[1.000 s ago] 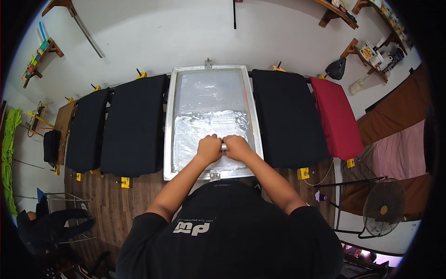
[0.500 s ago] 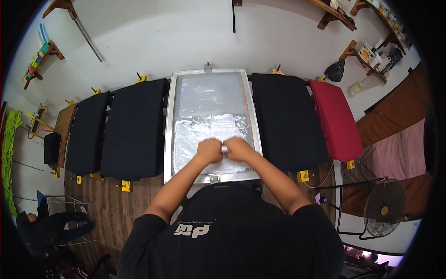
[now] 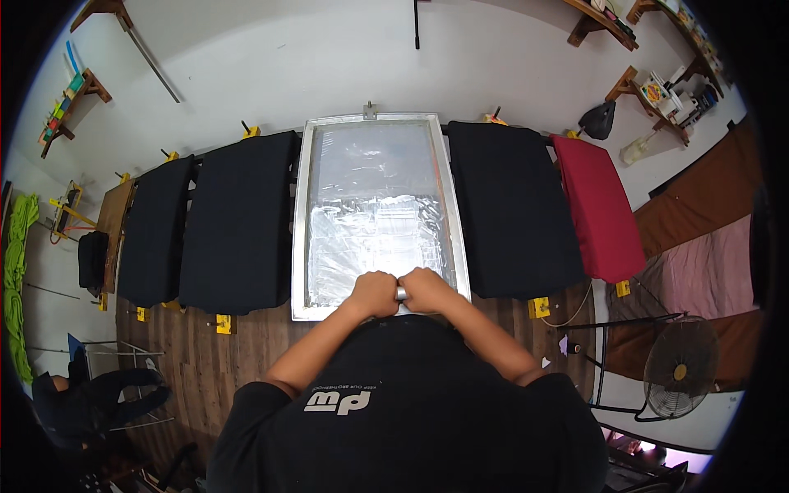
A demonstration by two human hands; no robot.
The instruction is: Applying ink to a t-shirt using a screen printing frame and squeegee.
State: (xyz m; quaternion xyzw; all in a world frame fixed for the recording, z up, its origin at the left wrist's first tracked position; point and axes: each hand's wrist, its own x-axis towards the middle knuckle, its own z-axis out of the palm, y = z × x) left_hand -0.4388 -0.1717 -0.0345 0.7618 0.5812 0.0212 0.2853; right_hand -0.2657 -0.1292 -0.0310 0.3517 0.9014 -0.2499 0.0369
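A screen-printing frame [image 3: 300,205] with silver metal edges lies in front of me, its mesh [image 3: 374,156] grey in the far half. Shiny whitish ink [image 3: 374,234] is smeared across the near half. My left hand [image 3: 374,294] and my right hand [image 3: 423,291] are closed side by side at the frame's near end. Between them shows a short silver piece of a squeegee [image 3: 401,293]. Most of that squeegee is hidden under my fists, so its blade cannot be seen.
Boards covered in black cloth [image 3: 238,222] flank the frame, with another black one [image 3: 509,214] and a red one [image 3: 596,209] at right. Yellow clamps [image 3: 538,308] hold their ends. A fan [image 3: 680,370] stands at lower right; a person [image 3: 99,403] is at lower left.
Both fists have drawn the squeegee nearer to me, down to the frame's near end. More of the whitish ink area now shows beyond them.
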